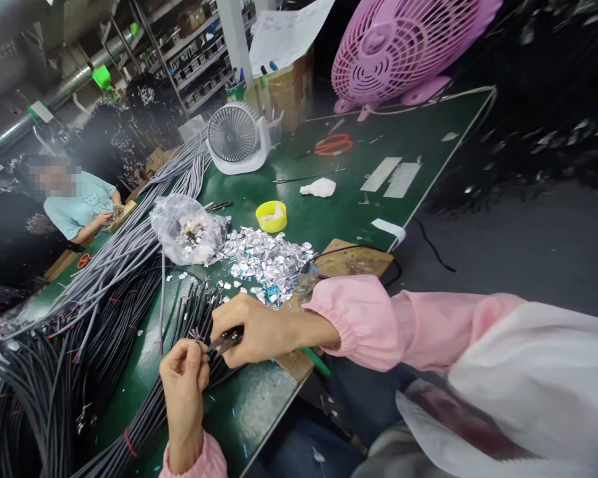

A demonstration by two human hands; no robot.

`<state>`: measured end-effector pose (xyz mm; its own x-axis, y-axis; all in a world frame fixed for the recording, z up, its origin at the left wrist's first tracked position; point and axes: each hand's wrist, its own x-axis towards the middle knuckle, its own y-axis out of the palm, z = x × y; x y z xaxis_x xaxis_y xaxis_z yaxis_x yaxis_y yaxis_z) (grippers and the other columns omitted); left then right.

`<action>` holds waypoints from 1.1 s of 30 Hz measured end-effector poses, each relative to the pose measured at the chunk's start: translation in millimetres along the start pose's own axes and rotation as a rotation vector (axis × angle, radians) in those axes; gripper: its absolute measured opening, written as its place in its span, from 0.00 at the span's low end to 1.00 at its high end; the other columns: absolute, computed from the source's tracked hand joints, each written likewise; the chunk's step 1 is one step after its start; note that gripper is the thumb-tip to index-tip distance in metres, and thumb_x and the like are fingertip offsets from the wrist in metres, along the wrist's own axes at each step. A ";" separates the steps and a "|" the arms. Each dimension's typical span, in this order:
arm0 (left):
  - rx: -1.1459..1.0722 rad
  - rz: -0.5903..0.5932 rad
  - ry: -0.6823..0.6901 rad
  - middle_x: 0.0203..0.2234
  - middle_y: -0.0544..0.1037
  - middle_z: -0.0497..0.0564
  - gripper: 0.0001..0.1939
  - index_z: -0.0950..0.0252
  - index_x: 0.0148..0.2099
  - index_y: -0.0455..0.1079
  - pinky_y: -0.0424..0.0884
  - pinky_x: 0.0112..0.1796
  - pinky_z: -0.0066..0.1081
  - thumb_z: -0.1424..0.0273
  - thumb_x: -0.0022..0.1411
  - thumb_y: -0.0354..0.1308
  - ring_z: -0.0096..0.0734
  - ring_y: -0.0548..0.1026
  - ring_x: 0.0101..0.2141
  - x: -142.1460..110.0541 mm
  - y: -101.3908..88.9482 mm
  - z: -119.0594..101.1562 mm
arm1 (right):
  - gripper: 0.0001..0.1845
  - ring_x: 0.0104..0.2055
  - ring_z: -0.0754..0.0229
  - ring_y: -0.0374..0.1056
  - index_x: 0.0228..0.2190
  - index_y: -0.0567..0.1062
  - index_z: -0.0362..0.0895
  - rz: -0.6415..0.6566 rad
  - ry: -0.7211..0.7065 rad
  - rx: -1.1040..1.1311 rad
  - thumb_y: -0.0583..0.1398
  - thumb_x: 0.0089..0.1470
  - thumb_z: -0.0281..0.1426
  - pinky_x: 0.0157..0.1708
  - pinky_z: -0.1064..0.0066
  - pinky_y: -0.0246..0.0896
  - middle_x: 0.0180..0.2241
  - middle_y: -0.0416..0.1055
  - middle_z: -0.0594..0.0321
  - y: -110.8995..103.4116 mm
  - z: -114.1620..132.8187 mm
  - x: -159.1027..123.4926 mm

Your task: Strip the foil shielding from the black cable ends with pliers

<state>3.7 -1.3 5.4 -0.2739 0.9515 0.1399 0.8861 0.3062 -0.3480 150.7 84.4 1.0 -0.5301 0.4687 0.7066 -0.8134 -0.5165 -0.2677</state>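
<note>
My left hand (184, 368) is closed, pinching a cable near its end, where thin coloured wires (196, 334) stick out above the fingertips. Wrapped in my right hand (256, 328) is a pair of black-handled snips (229, 340). Their blades point left and reach the wire ends at my left fingertips; whether they touch the wires I cannot tell. Below and beside my left hand runs a bundle of black cables (152, 405), tied with a red band (129, 443). Most of the held cable is hidden by my fingers.
Beyond my hands lie a heap of foil scraps (266, 259), a plastic bag (187, 229) and a yellow ring-shaped dish (271, 217). Grey cables (129, 239) stretch along the left. A white fan (236, 138), red scissors (333, 144) and a pink fan (393, 53) stand farther back. A co-worker (80, 202) sits left.
</note>
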 end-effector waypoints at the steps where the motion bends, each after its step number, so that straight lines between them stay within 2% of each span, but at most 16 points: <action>1: 0.001 -0.011 0.015 0.14 0.65 0.48 0.22 0.65 0.22 0.65 0.48 0.13 0.24 0.52 0.56 0.53 0.18 0.53 0.12 0.0 -0.3 0.4 | 0.04 0.21 0.71 0.61 0.20 0.74 0.39 -0.005 0.001 0.007 0.60 0.37 0.21 0.21 0.81 0.54 0.19 0.69 0.67 -0.3 0.3 0.1; 5: 0.014 0.034 0.035 0.17 0.69 0.52 0.22 0.66 0.23 0.67 0.48 0.12 0.24 0.52 0.56 0.52 0.18 0.55 0.12 -0.5 -0.7 2.9 | 0.03 0.21 0.69 0.63 0.23 0.76 0.38 -0.101 0.113 -0.004 0.61 0.42 0.25 0.24 0.79 0.57 0.21 0.71 0.64 -3.9 2.4 1.9; 8: 0.024 0.065 0.024 0.17 0.70 0.53 0.22 0.66 0.23 0.68 0.48 0.12 0.24 0.52 0.56 0.52 0.18 0.56 0.12 -1.0 -0.2 4.4 | 0.05 0.22 0.69 0.64 0.26 0.77 0.38 -0.082 0.150 -0.028 0.61 0.45 0.26 0.25 0.78 0.58 0.23 0.72 0.63 -5.8 3.8 3.2; 12: 0.006 0.077 -0.012 0.16 0.68 0.51 0.23 0.66 0.24 0.69 0.49 0.12 0.24 0.51 0.55 0.53 0.19 0.56 0.12 -1.3 1.1 4.2 | 0.03 0.23 0.69 0.64 0.24 0.76 0.38 -0.015 0.124 -0.060 0.61 0.43 0.24 0.24 0.79 0.57 0.23 0.72 0.64 -4.4 3.2 2.6; 19: -0.007 0.067 0.007 0.15 0.66 0.51 0.22 0.66 0.23 0.67 0.49 0.12 0.24 0.52 0.56 0.53 0.19 0.56 0.12 -2.0 2.1 1.6 | 0.03 0.21 0.69 0.62 0.22 0.75 0.38 -0.049 0.015 -0.055 0.60 0.40 0.21 0.23 0.79 0.55 0.20 0.69 0.65 -2.2 2.0 0.9; 24: 0.002 0.097 0.011 0.14 0.62 0.49 0.23 0.65 0.21 0.66 0.49 0.12 0.24 0.53 0.57 0.51 0.19 0.54 0.13 -4.4 0.0 -1.1 | 0.04 0.23 0.69 0.64 0.23 0.75 0.38 -0.123 0.101 -0.002 0.59 0.44 0.23 0.25 0.78 0.58 0.22 0.72 0.63 -3.3 1.6 1.2; 27: 0.010 0.110 -0.008 0.13 0.60 0.48 0.24 0.65 0.20 0.64 0.49 0.12 0.23 0.52 0.58 0.50 0.20 0.53 0.13 -5.9 -0.6 -2.6 | 0.04 0.24 0.68 0.65 0.26 0.76 0.38 -0.062 0.098 0.000 0.59 0.45 0.23 0.26 0.78 0.59 0.24 0.73 0.62 -4.1 1.8 1.2; 33: 0.064 0.107 0.000 0.13 0.59 0.48 0.25 0.65 0.19 0.62 0.50 0.13 0.23 0.50 0.58 0.48 0.20 0.53 0.13 -6.7 -0.8 -4.8 | 0.05 0.24 0.68 0.65 0.29 0.75 0.36 -0.004 -0.032 -0.027 0.58 0.47 0.21 0.26 0.78 0.60 0.25 0.73 0.59 -5.7 2.7 1.5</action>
<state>6.7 -8.0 9.2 -0.1785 0.9790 0.0989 0.8845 0.2037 -0.4197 155.2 86.1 5.3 -0.5196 0.4473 0.7280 -0.8217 -0.4950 -0.2824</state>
